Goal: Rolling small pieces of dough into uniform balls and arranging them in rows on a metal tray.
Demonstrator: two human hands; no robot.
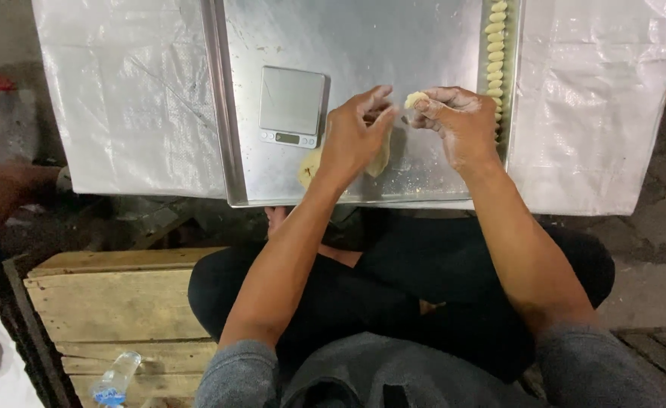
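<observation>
Crossed legs (393, 295) nearest, right hand (461, 125) pinching small dough piece (414, 98), left hand (356, 136) gripping dough lump (378, 159), over metal tray (393, 45)

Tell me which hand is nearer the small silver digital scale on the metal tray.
Left. The left hand is just right of the scale; the right hand, pinching a small dough piece, is farther right.

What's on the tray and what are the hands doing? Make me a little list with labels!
Left hand: left hand held over a flat lump of pale dough
Right hand: right hand pinching a small dough piece at its fingertips
Tray: metal tray on a white sheet
Scale: small silver scale, nothing on it
Finished pieces: row of shaped dough pieces along the tray's right edge
Nearby: wooden pallet, plastic bottle
</observation>
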